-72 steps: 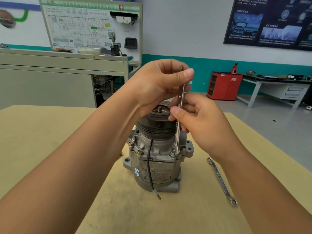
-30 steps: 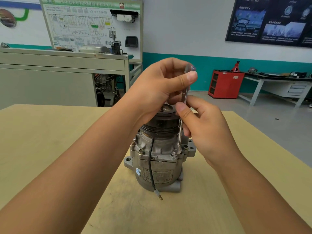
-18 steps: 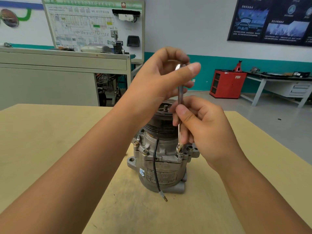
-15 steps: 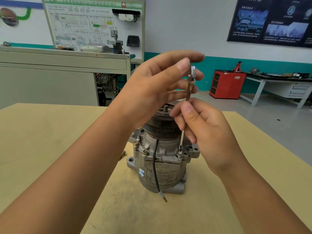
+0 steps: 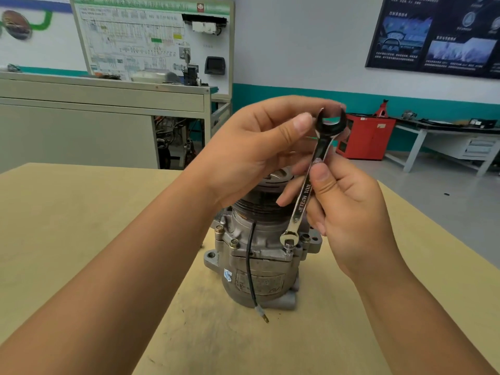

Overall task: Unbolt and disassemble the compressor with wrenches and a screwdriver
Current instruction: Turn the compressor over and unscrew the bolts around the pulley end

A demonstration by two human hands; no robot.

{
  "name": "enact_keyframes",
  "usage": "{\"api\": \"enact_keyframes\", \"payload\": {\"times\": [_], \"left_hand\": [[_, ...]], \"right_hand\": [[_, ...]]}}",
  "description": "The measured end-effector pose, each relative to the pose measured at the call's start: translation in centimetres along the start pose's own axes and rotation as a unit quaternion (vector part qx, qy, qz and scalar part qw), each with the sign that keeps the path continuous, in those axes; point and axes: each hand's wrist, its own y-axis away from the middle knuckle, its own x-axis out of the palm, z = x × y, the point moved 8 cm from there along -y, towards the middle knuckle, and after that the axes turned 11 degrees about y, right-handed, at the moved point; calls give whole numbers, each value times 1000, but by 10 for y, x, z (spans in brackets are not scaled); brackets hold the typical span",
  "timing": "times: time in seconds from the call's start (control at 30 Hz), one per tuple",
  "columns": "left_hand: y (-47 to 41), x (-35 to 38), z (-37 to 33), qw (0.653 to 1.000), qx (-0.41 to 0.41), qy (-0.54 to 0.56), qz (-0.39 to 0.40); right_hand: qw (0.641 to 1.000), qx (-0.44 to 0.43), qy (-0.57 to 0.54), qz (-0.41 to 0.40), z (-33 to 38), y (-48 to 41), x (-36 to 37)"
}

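Two forearms stretched over the tan surface (image 5: 81, 226) toward the compressor (image 5: 257, 280), which stood upright on it near the middle, its black wire (image 5: 251, 266) hanging down the front of the casing. Three flange bolts, among them the front bolt (image 5: 234, 242), looked fully seated, and the casing halves were unparted, so most of the disassembly seemed left to do. The wrench (image 5: 304, 196) stood nearly upright, its ring end over the right-hand bolt (image 5: 289, 246), which appeared partly backed out. The right hand (image 5: 349, 212) pinched the shank between thumb and fingers. The left hand (image 5: 251, 147) was spread loosely beside the open end, plainly gripping nothing. Beyond, a red cabinet (image 5: 365, 139) stood by the far wall.
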Motion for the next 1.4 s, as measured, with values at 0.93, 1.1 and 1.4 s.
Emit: {"api": "enact_keyframes", "payload": {"times": [0.93, 1.1, 1.4], "left_hand": [[-13, -5, 13, 996, -53, -33, -58], [-15, -1, 15, 995, -60, -40, -63], [-13, -15, 1, 991, -12, -35, -127]], "right_hand": [[998, 60, 10, -22, -18, -2, -11], [992, 33, 96, -82, -12, 3, -20], [968, -18, 241, -72, -1, 0, -8]]}}
